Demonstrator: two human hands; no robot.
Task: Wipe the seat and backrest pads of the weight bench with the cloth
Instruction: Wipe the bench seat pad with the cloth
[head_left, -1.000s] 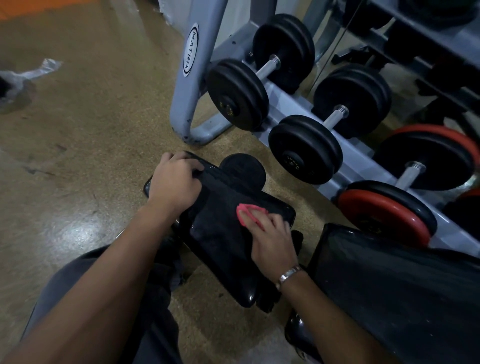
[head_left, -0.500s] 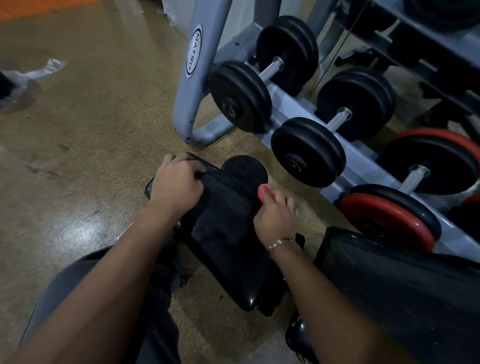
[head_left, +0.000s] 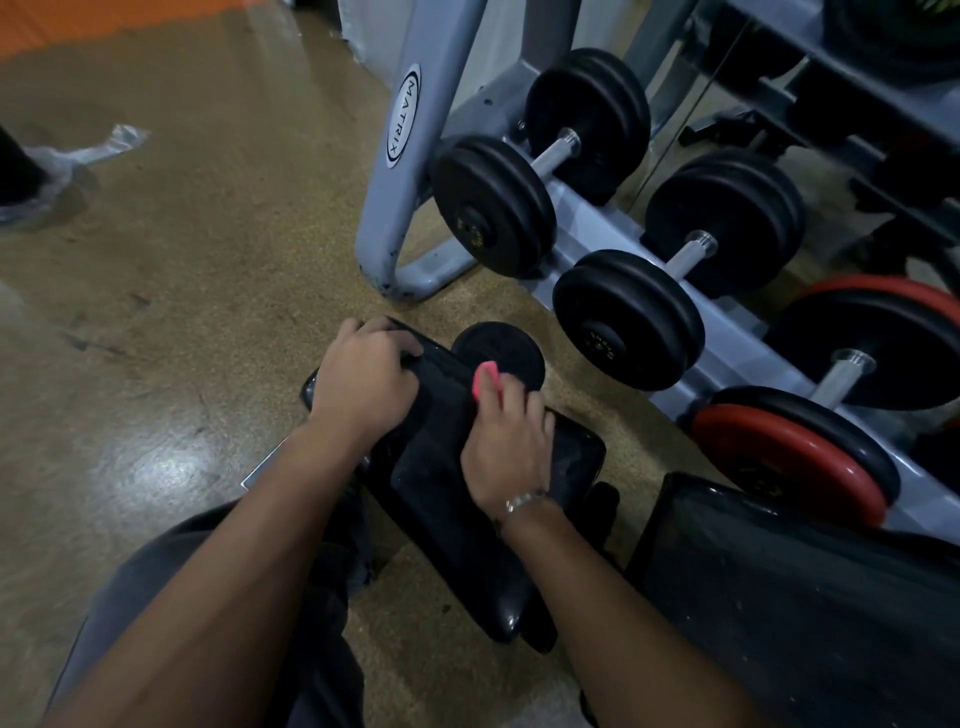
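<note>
My left hand (head_left: 363, 384) curls over the far corner of the glossy black seat pad (head_left: 467, 525), gripping its edge. My right hand (head_left: 506, 441) presses a pink cloth (head_left: 482, 380) onto the pad's far end, fingers closed around it. Beyond, a grey rack (head_left: 410, 156) reads "MATRIX"; round black dumbbells (head_left: 540, 171) sit on it.

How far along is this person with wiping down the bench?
Nothing looks plainly finished. In hand: the right hand presses the pink cloth near the far end of the seat pad, while the left hand grips that pad's far left corner. Whether the whole seat has been covered I cannot tell. Left: the backrest pad at lower right, which neither hand is touching.
</note>
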